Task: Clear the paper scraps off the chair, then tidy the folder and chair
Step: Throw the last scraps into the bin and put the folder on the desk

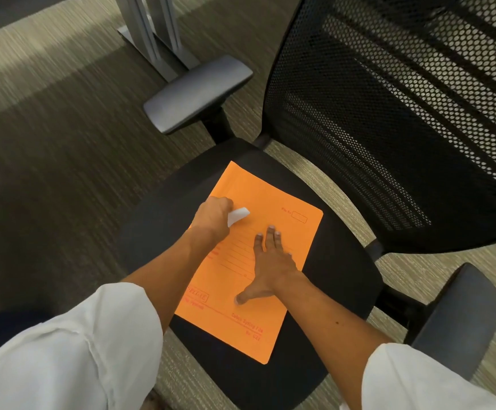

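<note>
I see the orange folder (273,220) flat on the chair seat (338,261), under both hands. Left hand (215,216) grips a white paper scrap (237,215); right hand (270,267) presses flat, fingers spread, on the folder.

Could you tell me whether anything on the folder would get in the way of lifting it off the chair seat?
Only the person's own hands. The right hand lies flat on the orange folder, and the left hand, gripping a white paper scrap, is over its upper left part. No loose scraps show on the folder or the seat.
</note>
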`<state>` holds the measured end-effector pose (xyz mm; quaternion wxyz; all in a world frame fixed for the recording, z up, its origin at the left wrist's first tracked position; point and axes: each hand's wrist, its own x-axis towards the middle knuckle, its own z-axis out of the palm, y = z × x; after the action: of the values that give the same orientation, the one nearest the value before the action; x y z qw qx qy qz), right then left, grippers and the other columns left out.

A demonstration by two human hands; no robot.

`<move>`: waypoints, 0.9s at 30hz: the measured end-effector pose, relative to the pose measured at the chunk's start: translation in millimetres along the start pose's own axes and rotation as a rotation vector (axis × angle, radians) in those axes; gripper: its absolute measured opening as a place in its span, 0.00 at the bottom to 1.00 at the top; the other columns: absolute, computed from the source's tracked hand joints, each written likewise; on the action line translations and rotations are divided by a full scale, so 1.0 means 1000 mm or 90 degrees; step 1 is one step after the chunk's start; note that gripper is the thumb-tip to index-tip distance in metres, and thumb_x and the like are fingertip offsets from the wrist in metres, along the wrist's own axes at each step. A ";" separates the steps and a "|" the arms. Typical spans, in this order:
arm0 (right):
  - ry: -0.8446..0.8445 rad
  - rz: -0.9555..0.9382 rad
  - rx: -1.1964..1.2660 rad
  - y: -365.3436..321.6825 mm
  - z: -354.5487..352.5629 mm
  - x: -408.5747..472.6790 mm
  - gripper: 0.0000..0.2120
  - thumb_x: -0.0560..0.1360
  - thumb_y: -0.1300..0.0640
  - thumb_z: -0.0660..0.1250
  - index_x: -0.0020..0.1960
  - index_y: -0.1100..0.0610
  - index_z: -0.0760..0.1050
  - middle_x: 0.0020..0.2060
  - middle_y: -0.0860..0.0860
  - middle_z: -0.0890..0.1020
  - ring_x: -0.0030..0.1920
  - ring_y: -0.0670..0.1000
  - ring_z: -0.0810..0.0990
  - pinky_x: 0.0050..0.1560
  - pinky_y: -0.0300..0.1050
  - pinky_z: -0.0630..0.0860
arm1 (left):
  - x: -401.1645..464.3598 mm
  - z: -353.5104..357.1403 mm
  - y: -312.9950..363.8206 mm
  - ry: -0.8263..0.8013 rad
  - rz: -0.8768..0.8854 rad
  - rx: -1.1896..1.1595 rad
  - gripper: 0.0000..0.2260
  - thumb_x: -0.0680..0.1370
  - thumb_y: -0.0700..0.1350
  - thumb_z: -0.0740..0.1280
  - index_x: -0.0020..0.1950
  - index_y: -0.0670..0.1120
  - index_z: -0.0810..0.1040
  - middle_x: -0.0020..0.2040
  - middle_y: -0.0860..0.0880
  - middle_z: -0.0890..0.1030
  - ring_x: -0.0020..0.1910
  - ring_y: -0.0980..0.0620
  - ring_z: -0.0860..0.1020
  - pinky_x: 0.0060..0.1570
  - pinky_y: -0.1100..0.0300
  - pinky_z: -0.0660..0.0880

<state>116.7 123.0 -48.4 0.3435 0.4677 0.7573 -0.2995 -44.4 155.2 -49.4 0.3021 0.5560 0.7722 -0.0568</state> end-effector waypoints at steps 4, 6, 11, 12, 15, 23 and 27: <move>0.010 0.001 0.022 0.003 0.001 -0.003 0.70 0.61 0.32 0.77 0.79 0.59 0.32 0.77 0.60 0.30 0.78 0.60 0.32 0.76 0.65 0.53 | -0.007 0.008 -0.011 0.052 0.015 -0.097 0.12 0.76 0.40 0.72 0.58 0.44 0.80 0.55 0.44 0.81 0.53 0.43 0.81 0.55 0.49 0.80; 0.086 -0.002 0.091 0.007 -0.001 -0.003 0.62 0.63 0.32 0.76 0.80 0.59 0.45 0.80 0.60 0.43 0.80 0.60 0.44 0.76 0.62 0.58 | -0.012 0.013 -0.017 0.064 0.017 -0.185 0.05 0.75 0.41 0.72 0.51 0.45 0.82 0.50 0.45 0.82 0.49 0.45 0.82 0.49 0.51 0.82; 0.317 0.057 0.664 0.002 -0.035 0.006 0.31 0.69 0.44 0.77 0.67 0.52 0.73 0.56 0.45 0.80 0.62 0.51 0.78 0.59 0.46 0.76 | -0.025 0.014 -0.037 0.044 0.048 -0.366 0.08 0.70 0.39 0.76 0.48 0.46 0.85 0.47 0.48 0.84 0.44 0.51 0.82 0.37 0.59 0.79; 0.297 0.054 0.731 0.001 -0.043 0.009 0.28 0.69 0.45 0.78 0.65 0.51 0.75 0.52 0.43 0.81 0.60 0.50 0.79 0.60 0.49 0.78 | -0.027 0.012 -0.040 0.040 0.060 -0.380 0.09 0.69 0.40 0.77 0.49 0.46 0.85 0.47 0.49 0.84 0.45 0.52 0.82 0.40 0.57 0.80; 0.274 0.001 0.732 -0.011 -0.058 0.012 0.15 0.72 0.54 0.77 0.57 0.54 0.80 0.48 0.48 0.84 0.52 0.49 0.83 0.55 0.53 0.83 | -0.034 0.007 -0.046 0.024 0.091 -0.434 0.13 0.69 0.41 0.78 0.52 0.45 0.85 0.48 0.49 0.85 0.46 0.52 0.82 0.45 0.54 0.81; 0.258 -0.063 0.819 -0.069 -0.062 0.000 0.04 0.76 0.62 0.73 0.46 0.54 0.80 0.48 0.59 0.84 0.46 0.53 0.85 0.36 0.39 0.80 | -0.075 -0.010 -0.102 0.082 -0.065 -0.810 0.14 0.65 0.34 0.80 0.45 0.41 0.79 0.41 0.44 0.81 0.40 0.49 0.81 0.37 0.56 0.80; 0.221 -0.107 0.789 -0.122 -0.064 -0.003 0.04 0.77 0.61 0.71 0.51 0.56 0.80 0.48 0.55 0.84 0.49 0.52 0.85 0.41 0.41 0.81 | -0.105 -0.017 -0.151 0.146 -0.174 -0.960 0.15 0.66 0.33 0.79 0.41 0.43 0.74 0.40 0.42 0.80 0.39 0.47 0.80 0.34 0.58 0.78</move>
<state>-9.0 124.1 7.5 -0.1419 0.5598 0.5227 -0.6271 -164.8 19.1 -17.4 0.5074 0.1023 0.6904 0.5054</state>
